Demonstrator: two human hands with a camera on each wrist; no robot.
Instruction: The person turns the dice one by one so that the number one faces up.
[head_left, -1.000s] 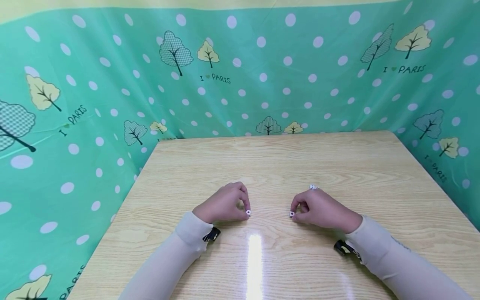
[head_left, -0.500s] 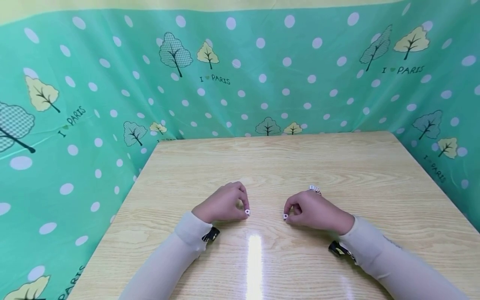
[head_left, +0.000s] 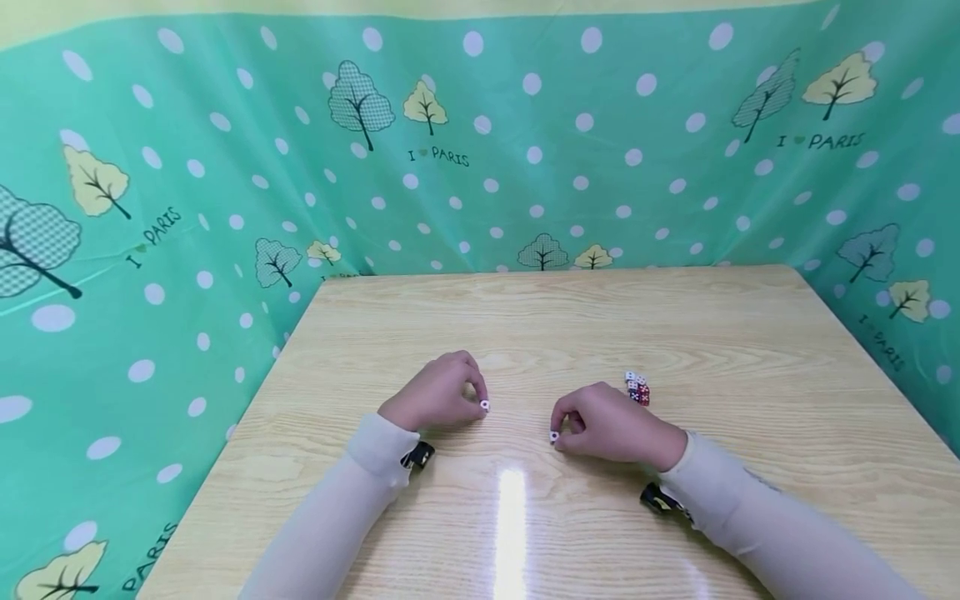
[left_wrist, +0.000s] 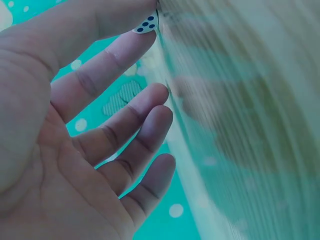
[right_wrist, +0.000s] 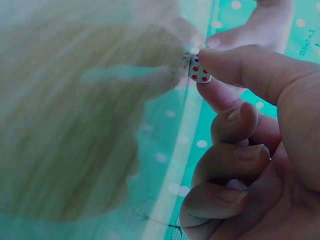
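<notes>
Between thumb and index finger, my left hand (head_left: pixel 438 392) pinches a small white die (head_left: pixel 485 406) at the tabletop. Dark blue dots show on that die (left_wrist: pixel 146 25) in the left wrist view, where the other fingers of the left hand (left_wrist: pixel 95 120) are loosely bent. To the right and slightly nearer, my right hand (head_left: pixel 611 425) pinches a second white die (head_left: pixel 554 437). The right wrist view shows red dots on one face of this die (right_wrist: pixel 199 74), with the remaining fingers of the right hand (right_wrist: pixel 250 135) curled in. Fingertips partly cover both dice.
A tight cluster of several dice (head_left: pixel 637 388), white, red and dark, lies just beyond my right hand. The wood-grain table (head_left: pixel 420 317) carries a bright light streak near the front. A green dotted cloth (head_left: pixel 450 200) hangs around its back and sides.
My right hand has slid left and slightly nearer with its die, uncovering more of the dice cluster. My left hand has shifted a little left and farther away with its die.
</notes>
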